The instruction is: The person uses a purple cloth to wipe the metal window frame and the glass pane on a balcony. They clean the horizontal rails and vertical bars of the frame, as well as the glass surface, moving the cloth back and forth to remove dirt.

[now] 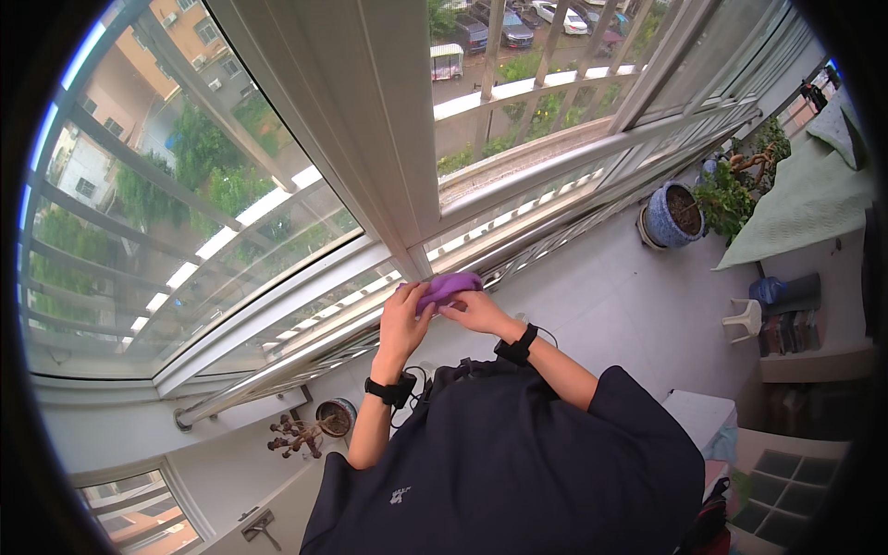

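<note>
Both my hands hold a folded purple cloth (452, 283) in front of my body, close to the window rail. My left hand (404, 320) grips the cloth's left end, thumb at its lower edge. At the lower right edge, the fingers of my right hand (479, 312) pinch it. Black bands with cables circle both wrists. Just beyond the cloth, a white window post (374, 125) meets the lower frame of the sliding window. A metal handrail (277, 374) runs along below the glass.
To the right, a blue pot (671, 216) with a leafy plant stands on the tiled floor. A pale green cloth (805, 201) hangs near it. Farther right is a white plastic stool (742, 319). At lower left are a potted dried plant (336, 417) and a door handle (259, 528).
</note>
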The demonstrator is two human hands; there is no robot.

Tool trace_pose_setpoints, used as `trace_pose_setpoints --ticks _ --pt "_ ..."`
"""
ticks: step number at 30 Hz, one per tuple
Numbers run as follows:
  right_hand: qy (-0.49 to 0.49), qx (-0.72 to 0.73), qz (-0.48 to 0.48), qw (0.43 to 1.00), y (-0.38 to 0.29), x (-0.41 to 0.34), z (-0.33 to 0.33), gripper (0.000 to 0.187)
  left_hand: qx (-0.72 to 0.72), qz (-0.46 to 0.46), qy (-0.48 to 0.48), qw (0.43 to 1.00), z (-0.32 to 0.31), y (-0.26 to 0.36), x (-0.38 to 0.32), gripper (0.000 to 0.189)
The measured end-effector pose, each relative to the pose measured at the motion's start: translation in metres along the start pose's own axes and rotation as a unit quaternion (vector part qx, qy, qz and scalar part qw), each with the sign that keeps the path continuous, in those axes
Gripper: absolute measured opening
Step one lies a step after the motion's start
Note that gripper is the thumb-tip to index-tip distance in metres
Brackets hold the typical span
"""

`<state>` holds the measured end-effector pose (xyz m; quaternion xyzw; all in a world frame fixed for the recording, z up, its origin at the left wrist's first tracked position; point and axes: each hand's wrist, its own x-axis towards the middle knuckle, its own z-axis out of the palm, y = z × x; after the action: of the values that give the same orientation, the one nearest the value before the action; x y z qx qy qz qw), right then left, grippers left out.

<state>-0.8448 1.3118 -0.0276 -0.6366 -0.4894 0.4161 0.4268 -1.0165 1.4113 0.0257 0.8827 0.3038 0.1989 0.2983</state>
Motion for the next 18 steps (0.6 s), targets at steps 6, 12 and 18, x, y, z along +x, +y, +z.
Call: trace_pose_setpoints --ticks 6,12,18 --pt "0.091 0.17 0.15 0.97 0.035 0.006 -0.022 0.044 -0.185 -0.01 0.177 0.967 -0.028 0.064 0.027 0.059" --pt "0.113 0.112 0.029 0.987 0.048 0.006 -0.038 0.04 -0.225 -0.012 0.249 0.942 -0.016 0.101 0.075 0.082" --pt "0.077 0.188 0.123 0.971 0.04 -0.009 -0.09 0.028 -0.238 -0.042 0.338 0.909 0.009 0.115 0.09 0.087"
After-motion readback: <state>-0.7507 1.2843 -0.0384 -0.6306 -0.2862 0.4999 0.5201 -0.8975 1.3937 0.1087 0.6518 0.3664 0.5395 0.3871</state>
